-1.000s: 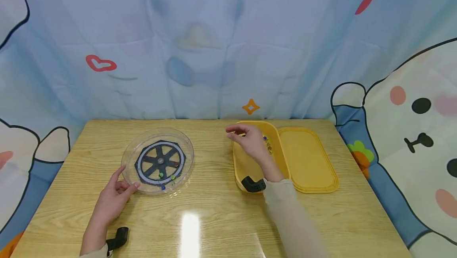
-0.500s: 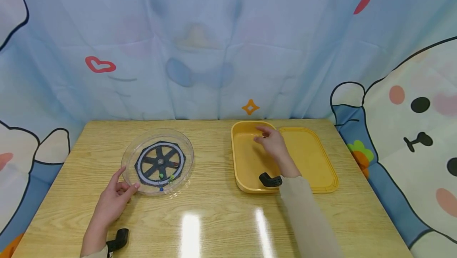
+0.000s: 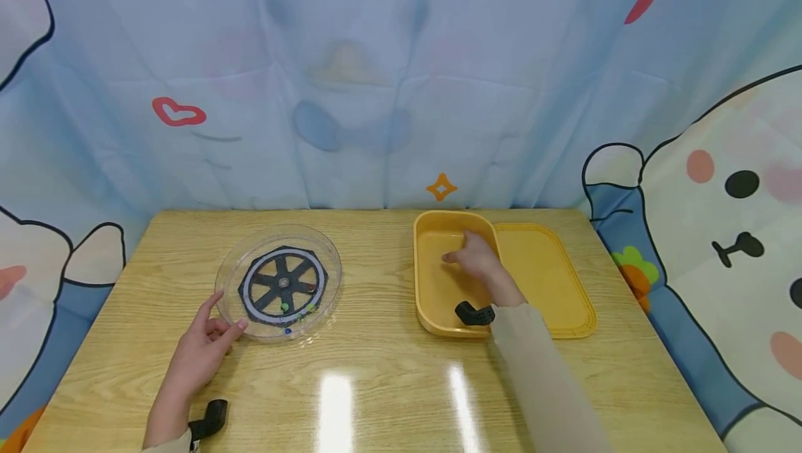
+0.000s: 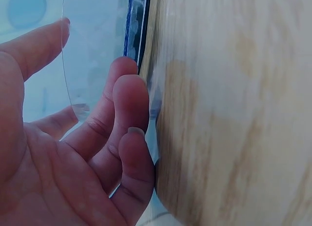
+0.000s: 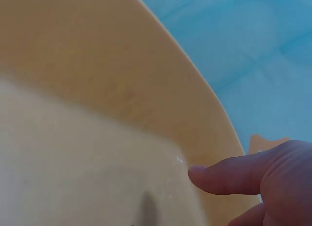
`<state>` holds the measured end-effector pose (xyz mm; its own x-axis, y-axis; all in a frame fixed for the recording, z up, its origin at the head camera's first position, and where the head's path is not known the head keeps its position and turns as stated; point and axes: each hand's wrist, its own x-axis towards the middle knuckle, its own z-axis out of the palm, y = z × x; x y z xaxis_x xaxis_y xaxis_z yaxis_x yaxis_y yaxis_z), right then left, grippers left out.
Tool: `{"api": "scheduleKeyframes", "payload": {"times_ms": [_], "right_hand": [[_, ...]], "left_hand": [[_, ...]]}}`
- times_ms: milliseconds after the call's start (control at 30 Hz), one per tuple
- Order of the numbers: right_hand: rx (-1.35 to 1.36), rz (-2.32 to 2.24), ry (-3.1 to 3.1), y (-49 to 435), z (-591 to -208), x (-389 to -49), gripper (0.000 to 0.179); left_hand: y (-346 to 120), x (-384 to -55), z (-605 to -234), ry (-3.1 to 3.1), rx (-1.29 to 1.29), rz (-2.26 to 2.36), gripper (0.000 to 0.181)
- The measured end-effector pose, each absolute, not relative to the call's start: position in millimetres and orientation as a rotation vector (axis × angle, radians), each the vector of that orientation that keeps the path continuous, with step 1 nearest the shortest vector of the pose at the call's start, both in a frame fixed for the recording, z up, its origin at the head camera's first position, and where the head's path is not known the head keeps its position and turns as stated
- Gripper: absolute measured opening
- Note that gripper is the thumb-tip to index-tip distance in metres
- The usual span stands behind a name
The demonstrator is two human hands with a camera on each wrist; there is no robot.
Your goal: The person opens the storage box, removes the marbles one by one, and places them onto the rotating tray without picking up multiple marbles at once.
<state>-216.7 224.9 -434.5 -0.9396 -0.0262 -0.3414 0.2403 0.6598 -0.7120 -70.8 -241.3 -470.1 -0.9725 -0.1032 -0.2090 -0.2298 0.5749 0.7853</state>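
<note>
A clear round dish (image 3: 326, 241) stands at the left of the table, with a dark six-spoked wheel shape (image 3: 284, 282) and a pale ring showing in it. Several small marble-like balls lie towards its near side, among them a green ball (image 3: 285, 307) and a blue ball (image 3: 288, 331). My left hand (image 3: 199, 352) touches the dish's rim with thumb and index finger spread apart; the other fingers bend beside its wall. Inside a deep yellow container (image 3: 432, 286) reaches my right hand (image 3: 479, 258), thumb and index finger apart. Its other fingers and the container's right side are hidden.
A flat yellow lid (image 3: 545, 279) lies right of the container, partly behind the right forearm. Beyond the wooden table (image 3: 376, 383) hangs a blue patterned curtain (image 3: 351, 77). Black wrist cameras sit on both wrists.
My right hand has moved right and down into the yellow container, now covering the small balls seen there earlier. My left hand stays at the dish.
</note>
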Motion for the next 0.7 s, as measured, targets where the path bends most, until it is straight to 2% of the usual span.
{"api": "scheduleKeyframes", "payload": {"times_ms": [233, 700], "right_hand": [[0.136, -1.220, 2.545, 222.5, -438.5, -219.2, 0.081], [-0.104, -1.192, 2.519, 196.0, -442.2, -218.7, 0.071]], "left_hand": [[-240.8, -71.2, -469.2, 2.660, -0.274, 1.352, 0.083], [-241.3, -71.1, -469.2, 2.668, -0.240, 1.351, 0.082]]}}
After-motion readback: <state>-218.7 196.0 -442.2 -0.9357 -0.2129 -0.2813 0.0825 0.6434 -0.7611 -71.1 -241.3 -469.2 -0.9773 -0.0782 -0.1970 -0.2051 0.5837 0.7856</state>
